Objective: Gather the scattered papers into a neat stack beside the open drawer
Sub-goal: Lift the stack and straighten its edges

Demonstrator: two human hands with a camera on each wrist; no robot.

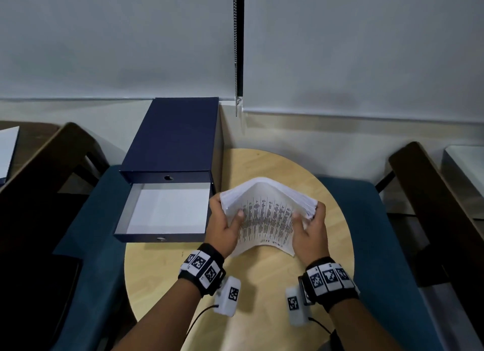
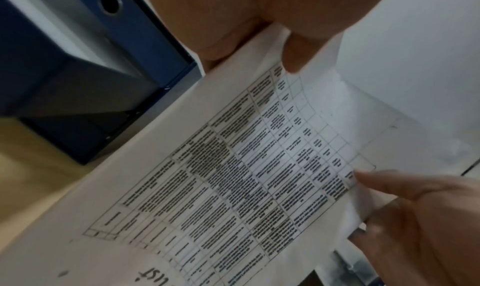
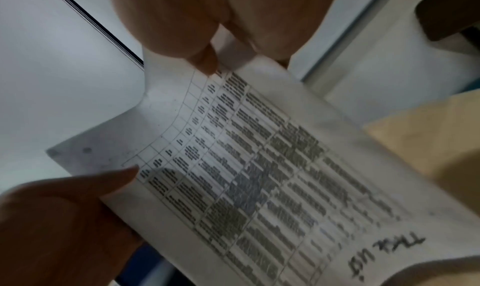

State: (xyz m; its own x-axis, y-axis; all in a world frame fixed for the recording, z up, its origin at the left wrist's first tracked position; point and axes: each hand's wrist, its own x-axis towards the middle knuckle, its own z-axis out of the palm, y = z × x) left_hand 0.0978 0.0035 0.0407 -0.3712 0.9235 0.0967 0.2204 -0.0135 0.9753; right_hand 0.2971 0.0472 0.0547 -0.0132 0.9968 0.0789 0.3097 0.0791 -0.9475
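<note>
A thick stack of printed papers point(image 1: 265, 214) is held above the round wooden table point(image 1: 262, 280), bowed upward in the middle, with a printed table on the top sheet. My left hand point(image 1: 225, 225) grips its left edge and my right hand point(image 1: 310, 230) grips its right edge, each with the thumb on top. The stack hangs just right of the open navy drawer point(image 1: 157, 237), which has a white floor. In the left wrist view my thumb point(image 2: 298, 49) presses the sheet point(image 2: 233, 177). The right wrist view shows the right hand point(image 3: 207, 23) pinching the papers point(image 3: 259, 167).
The navy drawer box point(image 1: 175, 135) stands at the table's back left against the wall. Teal seats point(image 1: 379, 219) with dark wooden arms point(image 1: 432, 193) flank the table. A blind chain point(image 1: 237, 62) hangs behind. A white sheet point(image 1: 7, 151) lies at the far left.
</note>
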